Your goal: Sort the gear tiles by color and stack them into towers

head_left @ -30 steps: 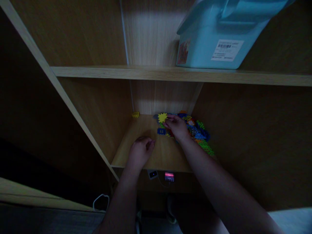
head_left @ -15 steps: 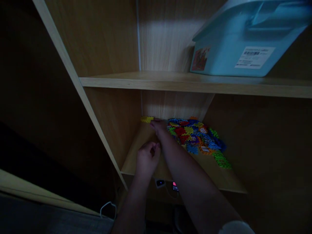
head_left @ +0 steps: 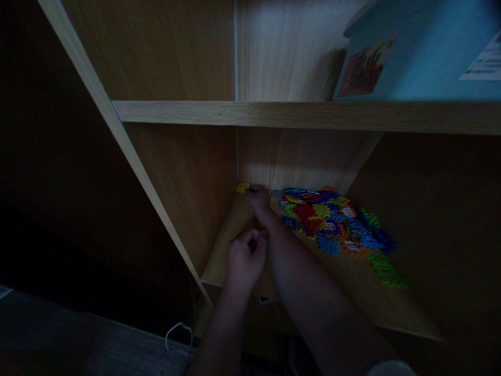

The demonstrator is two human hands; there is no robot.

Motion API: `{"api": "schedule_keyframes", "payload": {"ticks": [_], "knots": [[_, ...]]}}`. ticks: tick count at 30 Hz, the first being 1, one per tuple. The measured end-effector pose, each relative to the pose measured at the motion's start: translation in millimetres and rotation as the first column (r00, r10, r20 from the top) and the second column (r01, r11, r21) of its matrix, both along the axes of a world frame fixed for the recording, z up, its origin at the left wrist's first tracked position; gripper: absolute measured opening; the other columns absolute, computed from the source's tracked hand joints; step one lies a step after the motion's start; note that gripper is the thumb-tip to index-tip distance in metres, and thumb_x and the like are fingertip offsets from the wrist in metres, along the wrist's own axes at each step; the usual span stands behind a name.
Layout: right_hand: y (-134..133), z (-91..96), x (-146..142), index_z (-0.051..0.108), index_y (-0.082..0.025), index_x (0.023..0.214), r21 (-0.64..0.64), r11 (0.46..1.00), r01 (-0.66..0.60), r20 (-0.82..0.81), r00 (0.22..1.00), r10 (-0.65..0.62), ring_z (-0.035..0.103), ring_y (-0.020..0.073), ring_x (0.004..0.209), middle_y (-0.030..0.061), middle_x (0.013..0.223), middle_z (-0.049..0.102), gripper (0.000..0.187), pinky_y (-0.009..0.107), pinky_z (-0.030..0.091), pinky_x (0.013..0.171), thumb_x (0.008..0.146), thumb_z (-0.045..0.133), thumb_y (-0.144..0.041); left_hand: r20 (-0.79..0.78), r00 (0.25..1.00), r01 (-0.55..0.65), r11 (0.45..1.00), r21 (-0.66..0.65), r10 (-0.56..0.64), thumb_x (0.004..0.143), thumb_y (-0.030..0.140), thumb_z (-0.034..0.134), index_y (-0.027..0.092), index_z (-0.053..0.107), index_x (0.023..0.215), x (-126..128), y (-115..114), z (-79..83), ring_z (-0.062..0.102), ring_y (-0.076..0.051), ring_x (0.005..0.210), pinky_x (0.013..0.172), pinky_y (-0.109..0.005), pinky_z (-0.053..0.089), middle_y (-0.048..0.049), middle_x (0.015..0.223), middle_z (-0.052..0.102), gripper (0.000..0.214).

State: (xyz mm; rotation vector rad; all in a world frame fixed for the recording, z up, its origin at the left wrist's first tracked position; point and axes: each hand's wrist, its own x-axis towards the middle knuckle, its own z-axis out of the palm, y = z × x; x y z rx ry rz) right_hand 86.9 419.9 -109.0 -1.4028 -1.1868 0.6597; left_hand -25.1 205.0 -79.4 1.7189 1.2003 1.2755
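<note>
In the dim head view, my right hand point(head_left: 258, 198) reaches to the back left corner of the lower shelf. Its closed fingertips are on the edge of a yellow notched plastic building piece point(head_left: 243, 187) lying against the back panel. My left hand point(head_left: 246, 256) is curled above the shelf's front part, beside my right forearm, thumb against the fingers. Whatever it may hold is hidden. To the right of my right hand lies a pile of colourful notched building pieces point(head_left: 321, 211), in red, blue, yellow, orange and green, some with white window grids.
A light blue plastic bin point(head_left: 422, 68) stands on the upper shelf point(head_left: 235, 112), whose edge runs above my hands. An upright panel point(head_left: 144, 183) bounds the left side. Beneath the lower shelf point(head_left: 223, 261) hangs a white cable point(head_left: 178, 329).
The view has moved closer and turned left, so the bin sits further right. My right hand's fingers have drawn in at the yellow piece. My left hand remains curled.
</note>
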Motion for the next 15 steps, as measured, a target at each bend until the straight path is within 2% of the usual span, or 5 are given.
{"api": "schedule_keyframes", "payload": {"ticks": [7,15], "knots": [[-3.2,3.9,-6.9,0.078,-0.018,0.111,-0.02,0.999,0.046,0.119,0.992,-0.043,0.074,0.0235,0.11,0.0071,0.113,0.08,0.028,0.035,0.056,0.1,0.086,0.066,-0.022,-0.021,1.0,0.021,1.0,0.011,-0.02,0.103,0.042,0.057,0.021,0.064,0.076,-1.4,-2.3,1.0,0.054,-0.014,0.063,0.062,-0.026,0.038,0.0036,0.067,0.059,0.035],[-6.0,5.8,-6.9,0.078,-0.017,0.112,-0.008,1.0,0.03,0.2,0.979,-0.028,0.072,0.0248,0.111,0.0073,0.113,0.079,0.032,0.037,0.054,0.105,0.084,0.063,-0.014,-0.034,0.999,0.02,1.0,0.014,-0.019,0.103,0.041,0.057,0.021,0.066,0.077,-2.2,-1.4,-0.3,0.056,-0.014,0.063,0.062,-0.026,0.039,0.0038,0.068,0.061,0.034]]}}
